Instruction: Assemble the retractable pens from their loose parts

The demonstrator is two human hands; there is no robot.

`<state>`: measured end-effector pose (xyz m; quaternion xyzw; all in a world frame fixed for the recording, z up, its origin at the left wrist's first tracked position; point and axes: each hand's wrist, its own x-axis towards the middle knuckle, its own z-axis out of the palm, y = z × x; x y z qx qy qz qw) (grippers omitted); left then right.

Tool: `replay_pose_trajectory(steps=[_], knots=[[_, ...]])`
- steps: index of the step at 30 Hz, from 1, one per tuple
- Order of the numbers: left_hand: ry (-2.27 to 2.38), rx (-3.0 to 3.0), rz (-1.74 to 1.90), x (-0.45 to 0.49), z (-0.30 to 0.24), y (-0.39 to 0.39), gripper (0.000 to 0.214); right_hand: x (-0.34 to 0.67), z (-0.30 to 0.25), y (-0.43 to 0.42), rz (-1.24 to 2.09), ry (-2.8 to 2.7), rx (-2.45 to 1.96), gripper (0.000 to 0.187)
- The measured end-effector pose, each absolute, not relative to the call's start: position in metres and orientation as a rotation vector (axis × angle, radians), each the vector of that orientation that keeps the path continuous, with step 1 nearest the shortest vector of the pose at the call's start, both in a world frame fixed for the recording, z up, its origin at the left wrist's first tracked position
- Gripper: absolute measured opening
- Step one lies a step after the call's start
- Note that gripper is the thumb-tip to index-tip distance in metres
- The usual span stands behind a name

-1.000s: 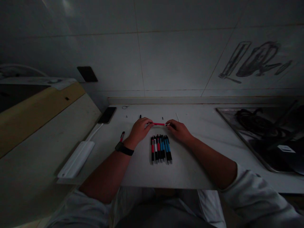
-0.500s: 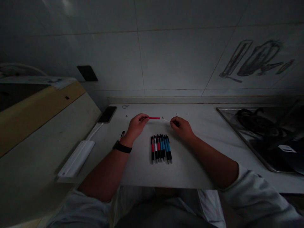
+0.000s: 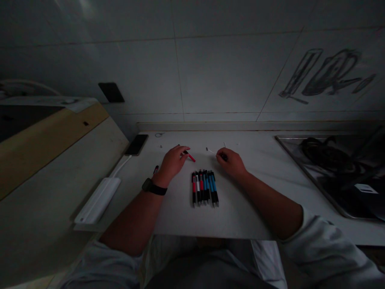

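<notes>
A dim view down onto a pale surface (image 3: 240,216) against a tiled wall. The left hand (image 3: 172,161), a dark watch (image 3: 154,187) on its wrist, rests on the surface with its fingers closed around a red pen barrel (image 3: 190,157) — the barrel's free end slants down toward the row below. The right hand (image 3: 231,162) lies apart from it, pinching a thin pen refill (image 3: 211,151) that points left. Between and just in front of the hands lies a tidy row of pens (image 3: 205,188) — red, white and blue. A phone (image 3: 136,144) sits far left, near a white charger (image 3: 98,200).
</notes>
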<state>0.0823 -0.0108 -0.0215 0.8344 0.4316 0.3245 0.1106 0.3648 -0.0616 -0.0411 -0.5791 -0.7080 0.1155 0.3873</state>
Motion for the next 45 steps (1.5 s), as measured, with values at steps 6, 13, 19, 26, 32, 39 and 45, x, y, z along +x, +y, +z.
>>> replay_pose_trajectory(steps=[6,13,19,26,32,39,45], knots=[[1.336,2.243,1.134,0.075,-0.013,-0.008,0.022,0.365,-0.04,-0.062,0.283,-1.803,-1.483,0.012],[1.485,1.999,1.356,0.029,0.027,0.0,0.019,0.365,-0.04,-0.062,0.283,-1.83,-1.482,0.012],[1.587,2.073,0.835,-0.004,0.027,0.005,0.021,0.365,-0.04,-0.062,0.293,-1.829,-1.523,0.013],[1.687,2.248,0.17,0.009,0.014,-0.002,0.011,0.365,-0.039,-0.064,0.288,-1.844,-1.492,0.014],[1.747,2.33,0.094,0.004,0.008,0.0,0.011,0.363,-0.038,-0.064,0.299,-1.866,-1.482,0.013],[1.84,2.297,0.0,-0.004,0.006,0.004,0.009,0.363,-0.037,-0.064,0.308,-1.891,-1.469,0.016],[1.837,2.251,-0.07,-0.008,0.004,0.006,0.008,0.364,-0.038,-0.064,0.297,-1.919,-1.472,0.015]])
